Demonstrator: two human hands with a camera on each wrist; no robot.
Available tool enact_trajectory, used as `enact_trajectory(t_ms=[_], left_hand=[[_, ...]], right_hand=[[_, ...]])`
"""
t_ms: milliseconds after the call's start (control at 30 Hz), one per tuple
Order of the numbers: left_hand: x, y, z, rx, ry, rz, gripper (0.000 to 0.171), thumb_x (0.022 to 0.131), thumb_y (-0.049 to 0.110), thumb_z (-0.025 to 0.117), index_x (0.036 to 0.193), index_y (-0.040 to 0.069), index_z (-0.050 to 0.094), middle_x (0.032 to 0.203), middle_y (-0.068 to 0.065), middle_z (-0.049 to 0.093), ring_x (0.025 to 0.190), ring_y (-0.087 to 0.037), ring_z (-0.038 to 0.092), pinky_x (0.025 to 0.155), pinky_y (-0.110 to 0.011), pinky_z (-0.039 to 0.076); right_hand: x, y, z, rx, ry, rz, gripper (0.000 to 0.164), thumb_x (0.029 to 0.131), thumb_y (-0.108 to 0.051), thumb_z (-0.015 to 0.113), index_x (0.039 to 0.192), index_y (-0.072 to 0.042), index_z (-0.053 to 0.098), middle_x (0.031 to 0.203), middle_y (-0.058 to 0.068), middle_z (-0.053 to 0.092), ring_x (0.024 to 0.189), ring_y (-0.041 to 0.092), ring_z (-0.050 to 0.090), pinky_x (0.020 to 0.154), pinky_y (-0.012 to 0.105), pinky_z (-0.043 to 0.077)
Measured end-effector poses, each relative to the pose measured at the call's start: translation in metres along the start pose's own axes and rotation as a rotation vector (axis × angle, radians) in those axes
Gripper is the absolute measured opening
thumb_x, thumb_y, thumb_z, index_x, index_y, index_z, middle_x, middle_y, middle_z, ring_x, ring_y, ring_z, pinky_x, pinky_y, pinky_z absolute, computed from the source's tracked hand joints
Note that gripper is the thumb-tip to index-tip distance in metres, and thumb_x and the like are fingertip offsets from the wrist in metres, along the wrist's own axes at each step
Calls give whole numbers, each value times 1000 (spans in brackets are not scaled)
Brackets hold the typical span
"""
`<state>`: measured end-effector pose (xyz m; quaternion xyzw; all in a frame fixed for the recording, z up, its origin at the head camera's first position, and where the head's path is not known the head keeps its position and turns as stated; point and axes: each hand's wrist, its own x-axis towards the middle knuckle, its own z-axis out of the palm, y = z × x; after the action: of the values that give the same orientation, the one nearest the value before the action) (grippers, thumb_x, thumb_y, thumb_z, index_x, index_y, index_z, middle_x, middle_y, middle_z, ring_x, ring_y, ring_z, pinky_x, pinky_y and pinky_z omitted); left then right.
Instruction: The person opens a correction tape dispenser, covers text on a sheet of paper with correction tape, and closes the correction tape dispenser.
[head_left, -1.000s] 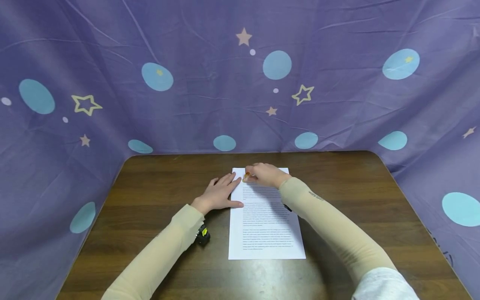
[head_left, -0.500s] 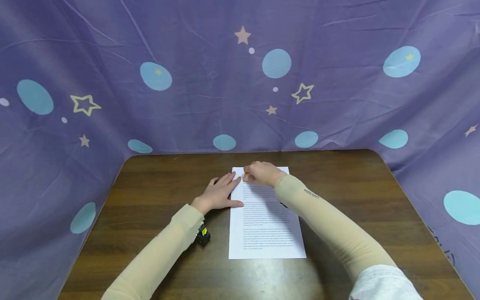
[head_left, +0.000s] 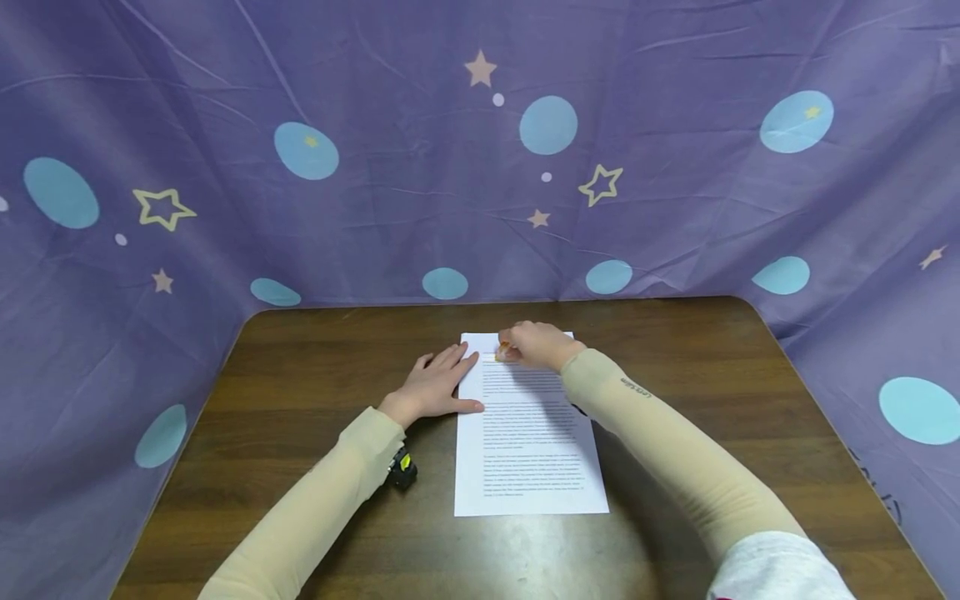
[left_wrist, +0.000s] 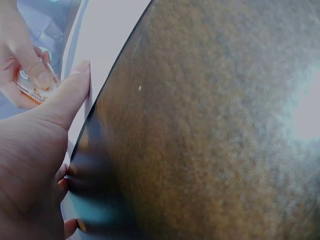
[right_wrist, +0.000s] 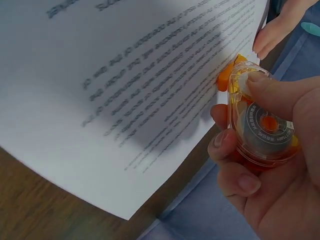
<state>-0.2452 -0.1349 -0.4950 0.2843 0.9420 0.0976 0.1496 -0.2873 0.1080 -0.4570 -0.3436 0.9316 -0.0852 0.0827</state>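
Note:
A printed sheet of white paper lies on the table in the head view. Along its upper left edge my left hand lies flat, fingers spread, with the thumb over the margin. My right hand holds a clear and orange correction tape near the top text lines. Seen from the right wrist, the thumb presses one side of the correction tape and curled fingers support the other. Its orange tip end is at the paper; exact contact cannot be made out. The left wrist view shows my left thumb on the sheet.
The brown wooden table extends around the sheet. A purple curtain with stars and blue ovals hangs behind and at both sides. A black wrist camera sits below my left wrist.
My right hand stays almost still at first, then slides slightly right with the correction tape, along the top of the text. My left hand keeps its place on the paper.

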Motion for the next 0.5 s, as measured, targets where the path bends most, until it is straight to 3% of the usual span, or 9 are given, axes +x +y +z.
enact_trajectory(t_ms=[300, 500], left_hand=[[0, 0, -1, -3, -2, 1, 99, 94, 66, 65, 167, 13, 25, 174, -15, 14, 160, -34, 15, 121, -65, 19], [-2, 2, -2, -13, -1, -1, 99, 94, 66, 65, 167, 12, 25, 174, -15, 14, 160, -34, 16, 120, -66, 20]], right_hand=[[-11, 11, 1, 6, 43, -5, 8, 97, -12, 74, 104, -9, 72, 91, 3, 68, 83, 20, 66, 75, 41, 57], [-17, 18, 0, 28, 36, 6, 9, 98, -16, 75, 105, -11, 74, 93, 3, 69, 84, 18, 64, 77, 41, 57]])
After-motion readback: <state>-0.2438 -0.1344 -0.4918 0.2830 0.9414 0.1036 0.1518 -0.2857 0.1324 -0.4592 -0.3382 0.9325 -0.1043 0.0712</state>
